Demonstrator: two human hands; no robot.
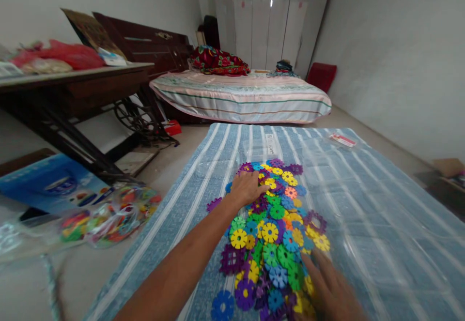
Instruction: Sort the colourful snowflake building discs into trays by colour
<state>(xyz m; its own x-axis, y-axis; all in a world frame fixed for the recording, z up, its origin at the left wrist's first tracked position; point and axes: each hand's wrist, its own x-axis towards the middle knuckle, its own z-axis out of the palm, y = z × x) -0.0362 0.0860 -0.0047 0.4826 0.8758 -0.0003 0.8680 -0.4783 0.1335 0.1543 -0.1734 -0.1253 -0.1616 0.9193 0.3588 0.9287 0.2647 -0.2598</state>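
Observation:
Bright plastic snowflake building pieces (270, 233) lie in a long heap on a striped cloth. They are purple, yellow, green, blue and orange; some are round and notched, others square. My left hand (249, 188) rests on the far left part of the heap, palm down with its thumb spread. My right hand (332, 284) touches the near right edge of the heap, fingers stretched toward the pieces and a little blurred. Neither hand has a piece visibly gripped. A blue round piece (223, 305) lies at the near left.
Clear plastic sheeting (370, 224) and a red-and-white label (342, 140) lie on the striped cloth (189, 185). Left on the floor are a blue box (54, 183) and a bag of colourful items (112, 214), near a sewing-machine table (83, 76). A bed (240, 98) stands beyond.

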